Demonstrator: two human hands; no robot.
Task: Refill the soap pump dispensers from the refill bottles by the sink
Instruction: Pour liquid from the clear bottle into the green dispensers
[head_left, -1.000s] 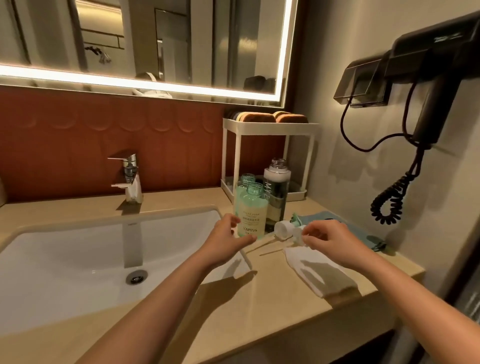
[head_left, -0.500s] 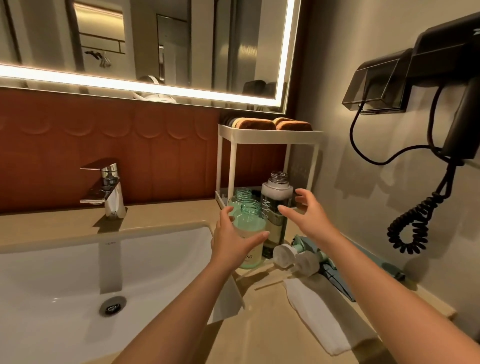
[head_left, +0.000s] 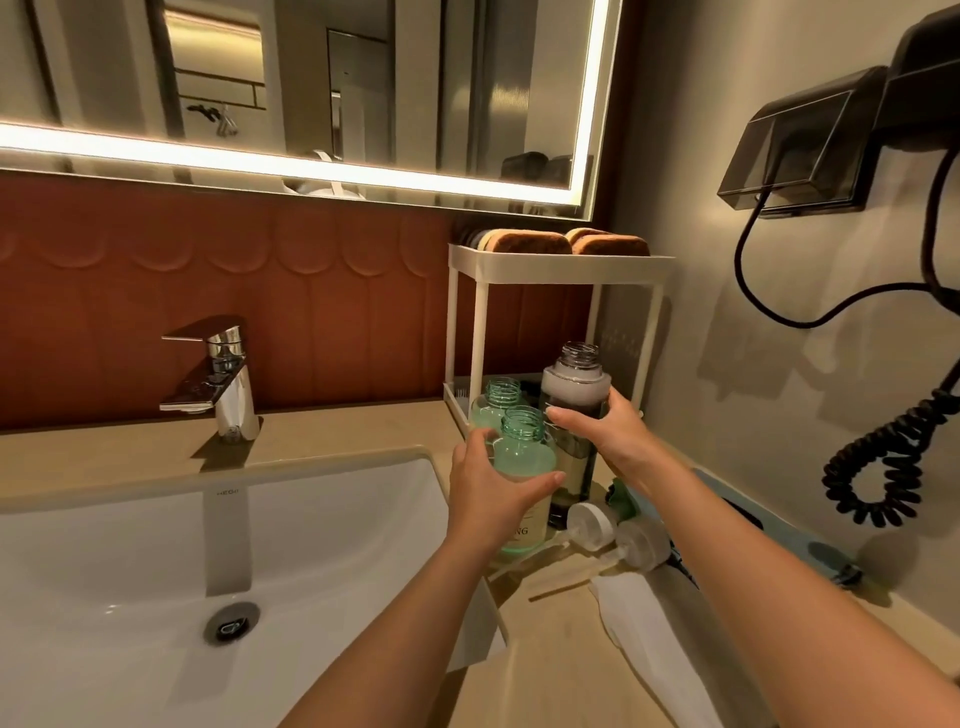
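Left hand is wrapped round the front green bottle, and the right hand grips the dark bottle just below its shoulder. So both hands are clamped on a bottle, close together but not touching each other. The two bottles stand upright right beside each other on the table, between the sink and the table's right edge along the wall. Both necks are open, no caps on. A rear green bottle sits just behind the front one, also uncapped.

Two pump heads lie on their sides by the dark bottle's base, thin tubes sticking out toward the front edge. A white cloth lies nearer the front edge, partly under the right forearm.

In the table's back right corner there's a white rack with sponges on top. The tap stands at the back edge behind the sink. A hair dryer hangs on the right wall, with its coiled cord dangling.
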